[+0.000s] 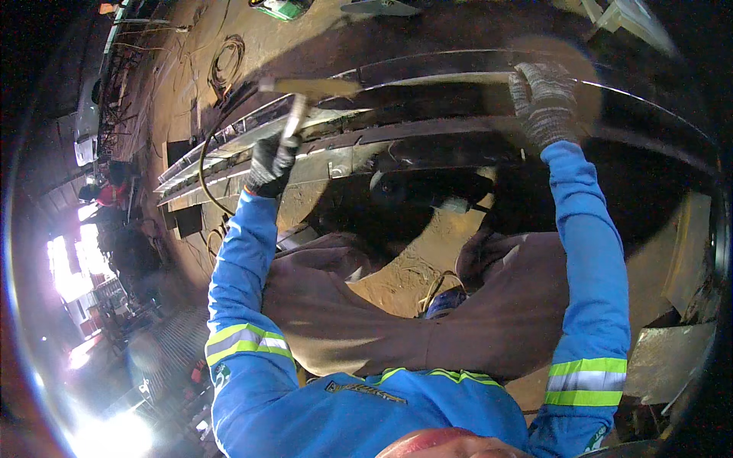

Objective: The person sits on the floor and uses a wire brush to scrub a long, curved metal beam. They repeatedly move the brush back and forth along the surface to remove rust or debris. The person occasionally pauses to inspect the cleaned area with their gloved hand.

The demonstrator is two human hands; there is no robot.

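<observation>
My left hand, in a dark grey glove, is closed around the handle of a hammer. The long, narrow hammer head is raised over the left part of a long steel beam. In a pale knitted glove, my right hand is at the beam's far edge, its fingers bent over the rim; the fingertips are partly hidden. Between the beam and my knees lies a dark power tool with a rounded end, mostly in shadow.
Coiled hose lies on the dusty floor at the far left, and a cable loops past the beam's left end. A green container stands at the back. Metal plate is at the right, and bright light enters at the left.
</observation>
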